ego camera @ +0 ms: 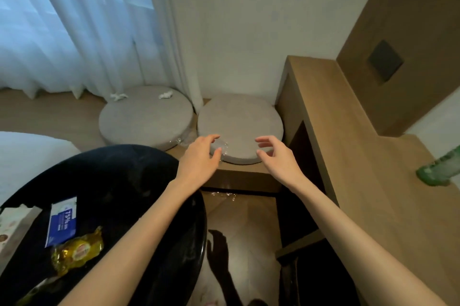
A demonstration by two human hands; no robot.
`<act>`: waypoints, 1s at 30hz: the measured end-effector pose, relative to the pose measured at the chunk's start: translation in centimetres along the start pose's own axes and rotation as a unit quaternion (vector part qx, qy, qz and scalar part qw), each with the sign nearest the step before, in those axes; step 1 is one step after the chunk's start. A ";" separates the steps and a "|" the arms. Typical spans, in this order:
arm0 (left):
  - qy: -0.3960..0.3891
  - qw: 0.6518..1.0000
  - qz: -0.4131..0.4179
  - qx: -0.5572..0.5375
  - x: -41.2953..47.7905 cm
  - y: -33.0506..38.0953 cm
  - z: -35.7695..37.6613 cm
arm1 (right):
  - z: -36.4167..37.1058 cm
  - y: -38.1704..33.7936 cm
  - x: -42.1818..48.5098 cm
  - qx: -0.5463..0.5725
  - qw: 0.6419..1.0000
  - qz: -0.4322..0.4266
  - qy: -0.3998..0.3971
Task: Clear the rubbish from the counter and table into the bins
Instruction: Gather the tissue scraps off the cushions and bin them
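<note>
Hands reaching forward together over the near edge of the right-hand round grey cushion (240,126), both empty, fingers spread and loosely curled. Left hand (201,156) hovering at the cushion's near-left rim, fingertips just above a scrap of clear crinkled plastic wrap (222,148) lying on that rim; contact with it not certain. Right hand (278,156) at the cushion's near-right rim, thumb and fingers apart, gripping nothing. Cushion resting on a low wooden platform (239,176), with a second round grey cushion (145,119) just beside it to the left, near the white curtain (74,26). Two crumpled white tissues on that second cushion's far edge: one tissue (119,96) at the left, another tissue (166,94) further right. More clear plastic film (222,196) on the floor below the platform. Black round table (119,181) at lower left under the left forearm, carrying a blue and white wipes packet (61,224), a gold crinkled wrapper (77,251) touching the packet's near end, and a pale box (15,226) at the far left edge. Wooden counter (361,144) along the right, with a green plastic bottle (440,168) lying near the right frame edge. Bins not visible.
</note>
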State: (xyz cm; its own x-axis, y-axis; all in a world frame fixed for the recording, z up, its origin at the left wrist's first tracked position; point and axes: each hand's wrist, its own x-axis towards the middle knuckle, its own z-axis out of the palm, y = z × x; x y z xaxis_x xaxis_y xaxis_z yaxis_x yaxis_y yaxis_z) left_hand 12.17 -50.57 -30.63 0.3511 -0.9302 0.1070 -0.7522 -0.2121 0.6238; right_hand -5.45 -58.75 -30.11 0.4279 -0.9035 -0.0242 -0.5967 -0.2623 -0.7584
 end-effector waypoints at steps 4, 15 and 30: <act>0.008 0.999 -0.037 0.005 4.9 -1.7 0.4 | 0.6 0.4 6.9 -0.010 0.999 -0.025 -0.033; 0.047 0.978 -0.202 0.009 18.4 -4.6 2.9 | 3.1 1.2 28.2 -0.005 0.981 -0.098 -0.165; 0.113 0.938 -0.328 0.021 29.2 -14.1 -1.1 | 13.9 -3.7 45.2 -0.020 0.953 -0.149 -0.262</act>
State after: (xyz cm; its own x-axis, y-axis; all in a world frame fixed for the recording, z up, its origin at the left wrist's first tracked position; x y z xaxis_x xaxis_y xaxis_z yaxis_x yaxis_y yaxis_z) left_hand 33.67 -74.38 -35.42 0.8515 -0.5095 -0.1242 -0.3534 -0.7325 0.5819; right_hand 25.52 -93.93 -37.43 0.8566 -0.4964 -0.1410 -0.4166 -0.5040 -0.7566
